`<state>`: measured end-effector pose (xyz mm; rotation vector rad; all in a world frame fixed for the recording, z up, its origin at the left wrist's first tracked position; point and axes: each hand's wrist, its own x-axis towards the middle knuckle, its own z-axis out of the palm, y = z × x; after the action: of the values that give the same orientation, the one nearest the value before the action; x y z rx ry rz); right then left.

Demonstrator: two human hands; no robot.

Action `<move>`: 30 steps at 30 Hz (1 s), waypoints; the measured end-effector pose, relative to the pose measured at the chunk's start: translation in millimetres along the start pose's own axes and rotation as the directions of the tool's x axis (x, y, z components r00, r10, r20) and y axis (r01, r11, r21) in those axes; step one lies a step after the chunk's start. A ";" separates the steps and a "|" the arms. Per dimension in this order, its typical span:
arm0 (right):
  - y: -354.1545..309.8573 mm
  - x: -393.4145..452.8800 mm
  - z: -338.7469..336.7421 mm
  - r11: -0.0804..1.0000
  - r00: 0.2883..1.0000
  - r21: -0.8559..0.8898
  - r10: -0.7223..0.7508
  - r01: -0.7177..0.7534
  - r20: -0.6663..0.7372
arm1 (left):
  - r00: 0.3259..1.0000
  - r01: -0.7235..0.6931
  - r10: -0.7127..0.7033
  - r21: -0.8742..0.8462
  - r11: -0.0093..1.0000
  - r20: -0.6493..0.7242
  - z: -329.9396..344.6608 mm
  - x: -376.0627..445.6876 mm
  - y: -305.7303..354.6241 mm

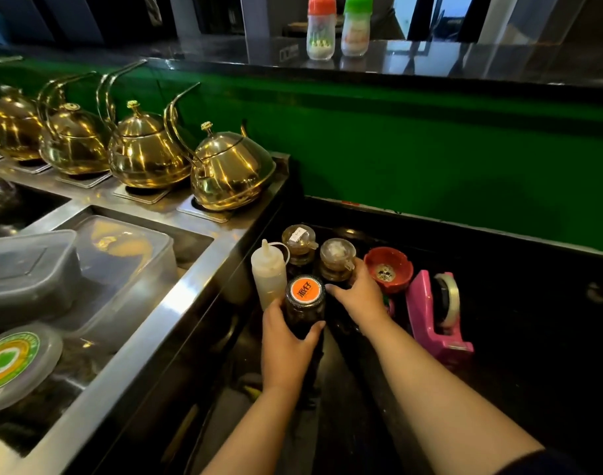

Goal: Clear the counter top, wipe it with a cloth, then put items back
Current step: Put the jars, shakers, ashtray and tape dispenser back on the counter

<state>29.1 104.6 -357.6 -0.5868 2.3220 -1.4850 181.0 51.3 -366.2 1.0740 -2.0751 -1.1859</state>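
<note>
Dark surface (499,303), lower right: crowded at near-left corner, bare elsewhere. No cloth in view. Stage unclear: either clearing not finished or items going back; wipe status not shown.

Items on surface, largest first:
- Pink tape dispenser (430,320), right of group, untouched.
- Squeeze bottle (269,272), against left edge, just beside jar.
- Dark jar (305,303), orange lid, front centre.
- Red ashtray (388,269), between cruets and dispenser.
- Two glass cruets: rear one (298,243) untouched; front one (337,258) at right hand.

Left hand (288,344): grip closed round jar body, thumb on right side, fingers on left side. Jar upright; lifted or resting, cannot tell.

Right hand (356,299): grip part-curled, resting at base of front cruet, touching its right side. Full closure not visible; cannot tell if held.

Left to do, est.: remaining items to shift, then wipe, unless already done.
</note>
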 end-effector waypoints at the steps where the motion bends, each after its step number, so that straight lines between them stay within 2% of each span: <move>1: 0.6 2.3 1.4 1.000 1.000 -0.006 0.002 -0.002 -0.010 | 1.000 0.011 -0.011 -0.003 1.000 -0.008 3.5 2.2 -1.5; 8: -4.0 -0.1 -8.7 0.998 0.998 -0.008 -0.055 0.055 -0.005 | 0.999 -0.028 0.027 -0.037 0.999 -0.034 1.3 -2.1 0.3; 15: -27.4 -29.1 -41.8 0.984 0.987 0.077 -0.159 0.160 -0.007 | 0.976 -0.216 0.213 -0.065 0.974 -0.037 -32.6 -31.4 34.2; 24: -116.1 -51.5 -79.3 0.934 0.938 0.086 -0.344 0.346 -0.031 | 0.918 -0.382 0.366 -0.091 0.920 -0.150 -99.1 -25.7 116.0; 30: -178.8 -40.1 -84.1 0.908 0.909 0.052 -0.413 0.416 -0.052 | 0.917 -0.391 0.378 -0.092 0.916 -0.129 -135.6 13.3 155.8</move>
<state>53.5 123.3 -158.4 -1.0985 2.2638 -1.7537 214.8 24.4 -163.7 0.6199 -1.9868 -1.0091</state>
